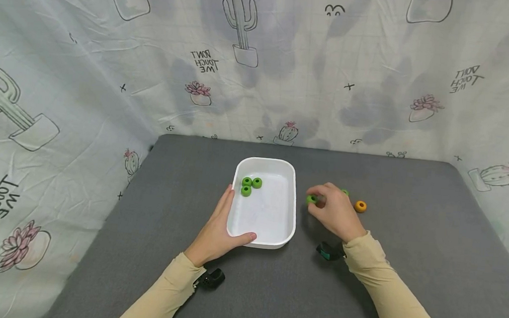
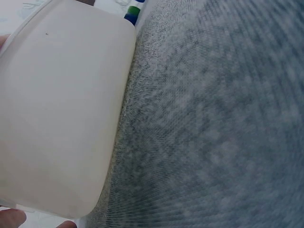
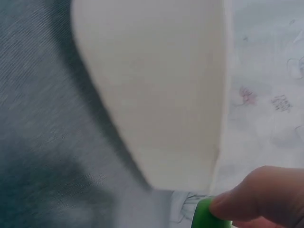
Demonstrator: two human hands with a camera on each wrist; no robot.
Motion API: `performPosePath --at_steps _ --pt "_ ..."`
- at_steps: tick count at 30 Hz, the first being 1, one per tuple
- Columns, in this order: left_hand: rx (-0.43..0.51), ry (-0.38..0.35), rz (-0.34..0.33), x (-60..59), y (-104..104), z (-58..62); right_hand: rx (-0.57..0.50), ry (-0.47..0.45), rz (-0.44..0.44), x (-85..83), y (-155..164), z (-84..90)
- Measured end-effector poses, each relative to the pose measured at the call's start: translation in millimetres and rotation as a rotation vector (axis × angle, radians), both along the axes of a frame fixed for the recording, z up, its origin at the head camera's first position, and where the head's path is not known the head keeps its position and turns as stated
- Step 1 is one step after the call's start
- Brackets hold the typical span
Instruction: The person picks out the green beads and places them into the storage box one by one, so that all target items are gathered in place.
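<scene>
A white rectangular tray sits on the grey table with three green beads in its far left corner. My left hand rests on the tray's near left side, fingers along the left wall and thumb over the near rim. Just right of the tray, my right hand pinches a green bead between thumb and fingers. The right wrist view shows this bead under the thumb, with the tray's outer wall beyond. An orange bead lies beyond the right hand, and another green bead is partly hidden behind it.
The grey table spreads around the tray on every side. A white curtain printed with cacti hangs behind the table's far edge and along its left. Each wrist wears a small dark camera.
</scene>
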State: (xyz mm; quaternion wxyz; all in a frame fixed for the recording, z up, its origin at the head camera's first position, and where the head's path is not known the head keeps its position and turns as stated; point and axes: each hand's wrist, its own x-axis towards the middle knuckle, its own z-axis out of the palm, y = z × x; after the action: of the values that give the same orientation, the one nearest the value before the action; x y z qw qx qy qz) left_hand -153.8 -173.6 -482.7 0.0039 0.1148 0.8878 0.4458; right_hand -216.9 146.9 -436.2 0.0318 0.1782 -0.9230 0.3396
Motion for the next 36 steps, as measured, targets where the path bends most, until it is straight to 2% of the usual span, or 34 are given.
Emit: performPosePath --at_steps 5,11,17,27,36 --pt "0.004 -0.001 -0.001 0.7 0.1 1.6 -0.03 0.007 0.024 2.3 -6.7 12.6" --pt "0.006 -0.004 0.003 1.5 -0.3 1.7 -0.052 -0.032 0.06 3.3 -19.9 27.3" --pt "0.005 -0.019 0.0 1.6 -1.0 1.4 -0.052 -0.027 0.088 0.9 -37.3 34.9" --pt "-0.005 -0.018 -0.002 1.6 -1.4 1.4 -0.046 -0.049 0.139 -11.5 -66.2 40.3" --pt "-0.005 -0.005 0.0 2.8 -1.5 -0.7 -0.021 -0.073 0.171 -27.2 -94.3 31.5"
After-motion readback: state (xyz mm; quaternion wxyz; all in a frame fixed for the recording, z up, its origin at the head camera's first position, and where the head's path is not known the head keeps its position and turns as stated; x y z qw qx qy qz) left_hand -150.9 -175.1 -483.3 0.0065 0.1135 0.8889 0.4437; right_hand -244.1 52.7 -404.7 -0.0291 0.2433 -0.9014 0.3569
